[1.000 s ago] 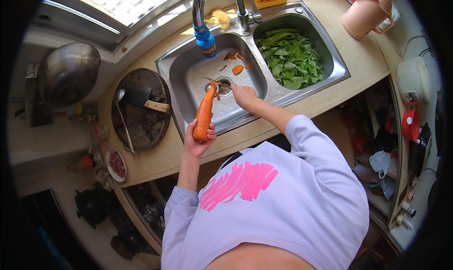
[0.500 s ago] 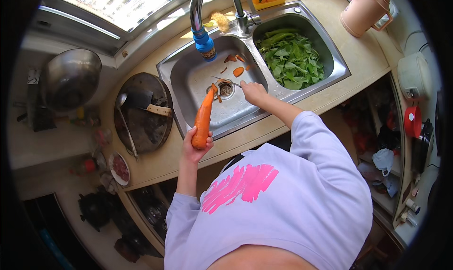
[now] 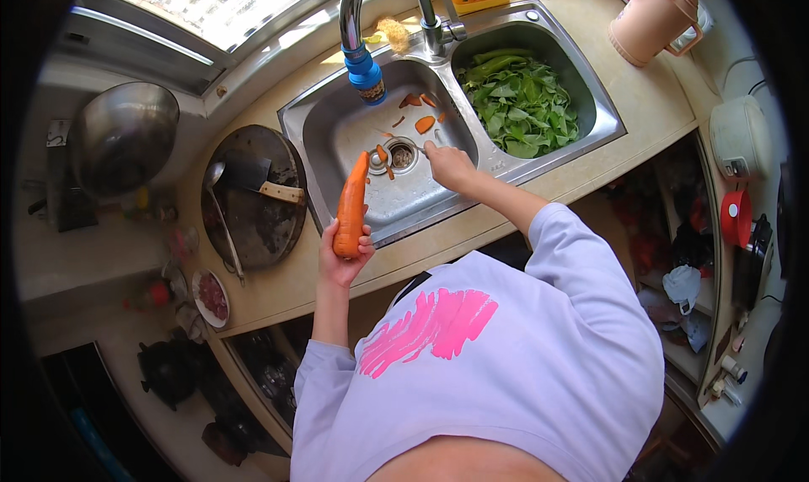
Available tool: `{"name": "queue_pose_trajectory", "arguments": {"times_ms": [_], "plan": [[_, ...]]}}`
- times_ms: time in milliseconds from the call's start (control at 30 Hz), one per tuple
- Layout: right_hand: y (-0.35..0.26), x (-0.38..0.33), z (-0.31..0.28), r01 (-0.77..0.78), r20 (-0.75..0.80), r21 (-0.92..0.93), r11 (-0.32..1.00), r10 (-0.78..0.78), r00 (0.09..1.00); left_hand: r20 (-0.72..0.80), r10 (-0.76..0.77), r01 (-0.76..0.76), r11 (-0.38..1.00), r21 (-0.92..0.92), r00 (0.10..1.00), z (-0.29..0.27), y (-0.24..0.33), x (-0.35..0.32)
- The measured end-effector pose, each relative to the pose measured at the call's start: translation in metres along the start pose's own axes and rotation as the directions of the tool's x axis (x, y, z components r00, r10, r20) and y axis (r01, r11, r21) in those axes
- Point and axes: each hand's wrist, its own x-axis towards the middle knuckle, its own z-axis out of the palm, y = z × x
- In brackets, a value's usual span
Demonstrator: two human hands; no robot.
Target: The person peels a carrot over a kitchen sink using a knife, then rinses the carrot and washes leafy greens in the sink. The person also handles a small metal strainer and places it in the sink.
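Steel sink (image 3: 337, 128), left hand (image 3: 342, 265) gripping carrot (image 3: 351, 206), right hand (image 3: 452, 168) closed around thin tool (image 3: 420, 148)

Left hand (image 3: 341, 265) around carrot (image 3: 350, 212), peelings (image 3: 425, 125) in sink (image 3: 337, 128)

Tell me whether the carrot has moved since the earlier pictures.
Yes: the carrot has shifted left, its tip now farther from the sink drain.
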Motion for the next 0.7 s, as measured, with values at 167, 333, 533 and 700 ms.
{"name": "queue_pose_trajectory", "arguments": {"times_ms": [167, 333, 533, 700], "plan": [[-0.051, -0.004, -0.008, 0.170, -0.075, 0.068, 0.983, -0.164, 0.984, 0.135, -0.079, 0.122, 0.931, -0.344, 0.988, -0.003, -0.011, 0.006], [0.010, 0.013, 0.040, -0.070, -0.007, -0.057, 0.996, 0.070, 0.998, 0.189, -0.100, 0.170, 0.898, -0.407, 0.977, 0.007, -0.024, 0.006], [-0.030, -0.003, 0.008, 0.034, -0.025, 0.022, 0.999, -0.034, 0.999, 0.165, -0.084, 0.159, 0.839, -0.520, 0.983, 0.004, -0.020, 0.009], [-0.071, -0.016, 0.010, 0.275, -0.093, 0.101, 0.956, -0.266, 0.960, 0.014, -0.057, 0.057, 0.896, -0.440, 0.998, 0.011, -0.020, 0.010]]}}
